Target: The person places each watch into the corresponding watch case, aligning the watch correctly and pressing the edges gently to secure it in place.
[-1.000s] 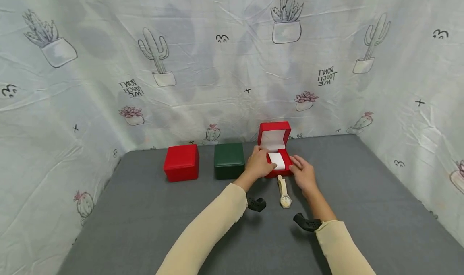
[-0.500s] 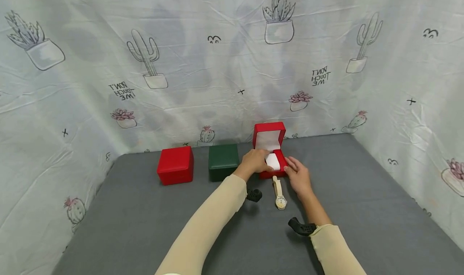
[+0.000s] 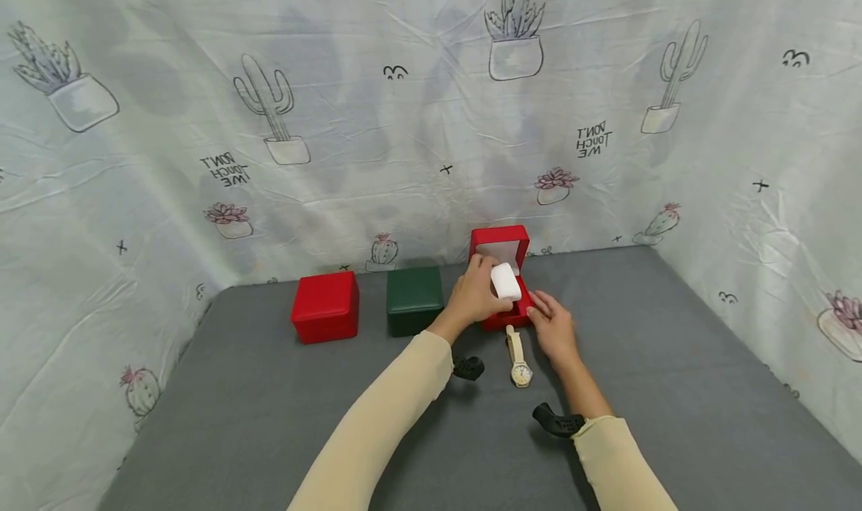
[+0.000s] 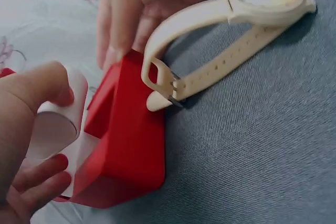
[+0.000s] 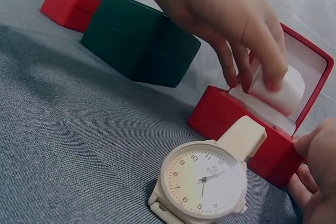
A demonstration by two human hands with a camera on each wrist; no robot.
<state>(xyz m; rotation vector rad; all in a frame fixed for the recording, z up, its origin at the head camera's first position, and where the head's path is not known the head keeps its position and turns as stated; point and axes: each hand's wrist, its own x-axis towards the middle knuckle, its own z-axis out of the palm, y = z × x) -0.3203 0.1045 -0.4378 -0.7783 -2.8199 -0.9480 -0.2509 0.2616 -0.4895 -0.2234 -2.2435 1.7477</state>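
A red watch box point(image 3: 497, 320) stands with its lid raised, the inside pale. Pinched by one end between thumb and fingers of my left hand point(image 3: 474, 295), a white watch cushion point(image 3: 506, 281) is tilted above the box's opening. My right hand point(image 3: 555, 328) touches the right side of the box; in the right wrist view its thumb and fingers point(image 5: 310, 145) lie at the box's front corner. In front of the box lies a cream wristwatch point(image 3: 521, 374), its dial toward me and its strap buckled in a loop point(image 4: 184, 24).
To the left of the open box stand a closed dark green box point(image 3: 414, 301) and, farther left, a closed red box point(image 3: 326, 307). A grey cloth point(image 3: 269, 421) covers the table. Behind it hangs a white curtain point(image 3: 377, 137) printed with cacti.
My left hand has taken hold of the white cushion and lifted it up out of its seat in the red box. The right hand stays at the box's side. The head view shifted slightly.
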